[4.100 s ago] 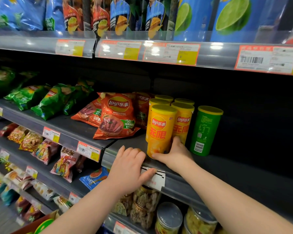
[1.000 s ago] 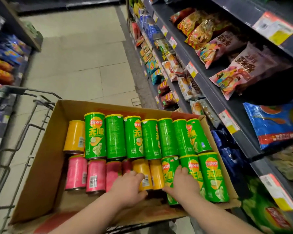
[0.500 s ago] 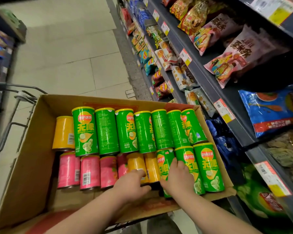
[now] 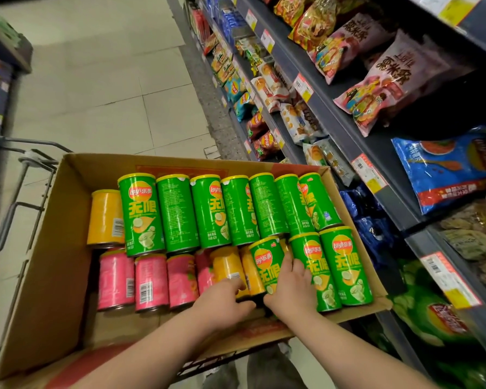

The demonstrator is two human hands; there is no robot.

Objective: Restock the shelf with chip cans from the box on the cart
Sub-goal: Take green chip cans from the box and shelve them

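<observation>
— Right grip [image 4: 289, 287] is closed on a green can [image 4: 264, 262], fingers laid over its side and the thumb tucked underneath. Left grip [image 4: 225, 297] is curled round the near end of a yellow can [image 4: 229, 265].
— Why are two taken at once?
— Fewer trips to the shelf [image 4: 345, 127] are needed that way, it is judged. The near ends are seized because the cans are laid flat and packed side by side, so little else can be got at.
— Where is the stock kept?
— It is held in the box [image 4: 68, 220] on the cart [image 4: 37, 160], with other green cans [image 4: 208, 211] in the far row and pink cans [image 4: 152, 282] nearer. Neither gripped can is drawn clear yet.
— And around it?
— Pale floor tiles [image 4: 110, 80] are seen down the aisle. Snack bags [image 4: 376, 80] are ranged on the shelf at the right, with price tags [image 4: 366, 171] fixed along its edges.
</observation>
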